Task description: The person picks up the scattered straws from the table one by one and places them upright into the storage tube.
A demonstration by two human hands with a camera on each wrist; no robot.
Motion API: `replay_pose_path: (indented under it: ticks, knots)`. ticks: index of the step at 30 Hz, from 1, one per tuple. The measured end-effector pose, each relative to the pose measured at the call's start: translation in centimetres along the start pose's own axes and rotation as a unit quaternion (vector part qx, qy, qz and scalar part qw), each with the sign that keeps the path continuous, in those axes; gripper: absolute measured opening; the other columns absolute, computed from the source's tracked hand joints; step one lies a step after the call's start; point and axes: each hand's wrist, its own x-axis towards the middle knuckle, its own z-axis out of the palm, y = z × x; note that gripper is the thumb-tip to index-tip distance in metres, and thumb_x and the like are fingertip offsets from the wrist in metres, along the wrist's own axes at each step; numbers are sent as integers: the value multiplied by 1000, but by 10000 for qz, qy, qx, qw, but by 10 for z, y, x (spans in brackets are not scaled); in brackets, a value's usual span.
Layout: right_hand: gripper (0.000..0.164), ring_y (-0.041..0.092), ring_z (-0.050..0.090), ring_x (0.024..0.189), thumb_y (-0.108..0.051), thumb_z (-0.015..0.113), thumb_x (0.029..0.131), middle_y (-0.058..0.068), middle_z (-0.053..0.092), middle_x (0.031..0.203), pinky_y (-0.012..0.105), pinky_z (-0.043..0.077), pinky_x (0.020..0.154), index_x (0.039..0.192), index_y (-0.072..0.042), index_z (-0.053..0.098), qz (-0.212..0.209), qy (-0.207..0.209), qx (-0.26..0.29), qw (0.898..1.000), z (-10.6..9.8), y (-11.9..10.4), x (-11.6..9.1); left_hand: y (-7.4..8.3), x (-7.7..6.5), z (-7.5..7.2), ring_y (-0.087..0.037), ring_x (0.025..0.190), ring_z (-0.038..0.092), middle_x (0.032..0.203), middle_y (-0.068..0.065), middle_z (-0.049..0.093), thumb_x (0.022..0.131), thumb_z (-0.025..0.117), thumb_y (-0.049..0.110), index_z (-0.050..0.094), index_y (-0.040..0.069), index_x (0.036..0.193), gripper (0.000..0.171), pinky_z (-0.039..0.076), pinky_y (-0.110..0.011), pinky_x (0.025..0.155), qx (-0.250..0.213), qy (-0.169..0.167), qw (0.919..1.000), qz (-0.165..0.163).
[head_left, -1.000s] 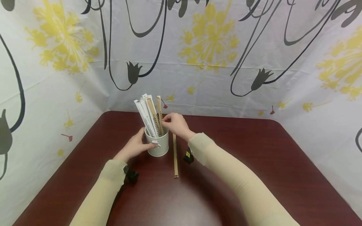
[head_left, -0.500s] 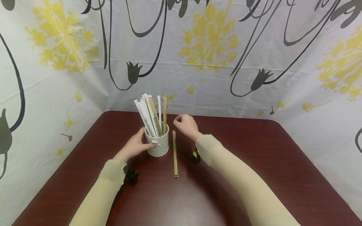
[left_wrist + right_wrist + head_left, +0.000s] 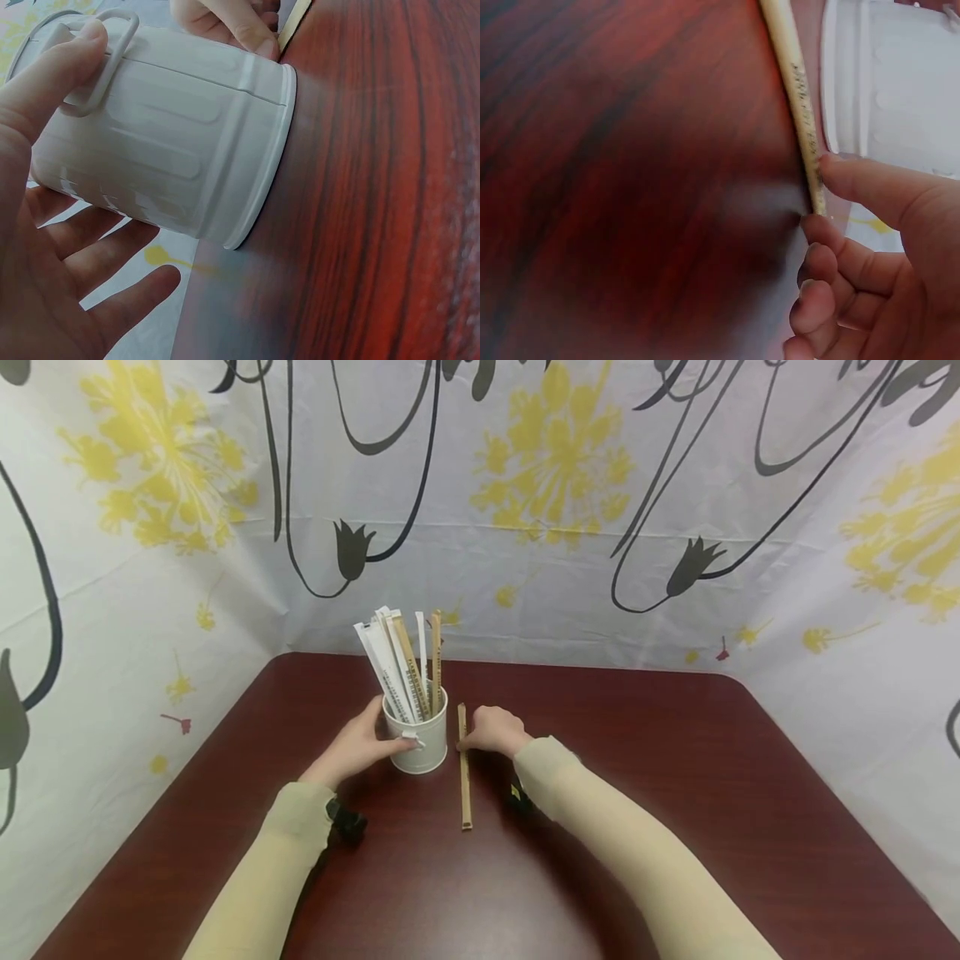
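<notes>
A small white metal bucket (image 3: 420, 752) stands upright, holding several white and brown paper-wrapped straws (image 3: 405, 668) that lean in it. My left hand (image 3: 356, 747) grips the bucket from the left; its thumb lies over the wire handle (image 3: 124, 64) and its fingers reach behind the wall. Just right of the bucket, one brown paper-wrapped straw (image 3: 465, 789) lies lengthwise on the table, with printing along it (image 3: 806, 112). My right hand (image 3: 495, 731) pinches this straw near its upper part, thumb on the bucket side and forefinger at the other edge.
The dark red wooden table (image 3: 637, 760) extends to both sides and towards me. Behind it hangs a white curtain (image 3: 465, 552) with yellow and grey flower prints. A small black wrist camera (image 3: 347, 827) hangs under my left cuff.
My right hand has let go of a brown straw now standing in the bucket, drawn back right, then come down to the straw on the table. My left hand stays on the bucket.
</notes>
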Motion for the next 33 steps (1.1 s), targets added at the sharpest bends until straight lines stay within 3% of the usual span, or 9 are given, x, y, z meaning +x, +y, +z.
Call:
replay_pose_path:
  ticks: [13, 24, 29, 33]
  knots:
    - [30, 17, 42, 50, -34, 70, 63, -3, 43, 53, 34, 36, 40, 54, -16, 48, 83, 186, 18, 9998, -4, -6, -1, 6, 3, -6, -22, 113, 42, 125, -4, 46, 60, 72, 55, 28, 24, 133, 91, 35, -45, 90, 7, 2, 9999, 106]
    - [31, 17, 46, 45, -40, 66, 64, -1, 46, 48, 32, 37, 39, 53, -16, 49, 253, -183, 362, 9989, 5, 4, -2, 2, 1, -1, -21, 115, 40, 127, -2, 44, 60, 72, 56, 28, 25, 133, 90, 34, -45, 91, -26, -64, 10000, 1]
    - [33, 18, 48, 43, -41, 65, 65, 1, 48, 47, 31, 37, 38, 50, -15, 50, 330, -212, 599, 9974, -7, 17, -7, 2, 1, -1, -19, 116, 40, 127, 0, 44, 60, 72, 55, 28, 27, 132, 90, 34, -45, 91, -84, -77, 9999, -47]
    - [37, 14, 36, 40, -40, 66, 67, -2, 38, 46, 28, 30, 36, 50, -15, 45, 389, 84, 869, 9954, -28, 27, -15, 0, -1, -2, -19, 116, 39, 128, 0, 43, 60, 72, 55, 27, 27, 133, 90, 33, -45, 92, -93, -99, 9999, -57]
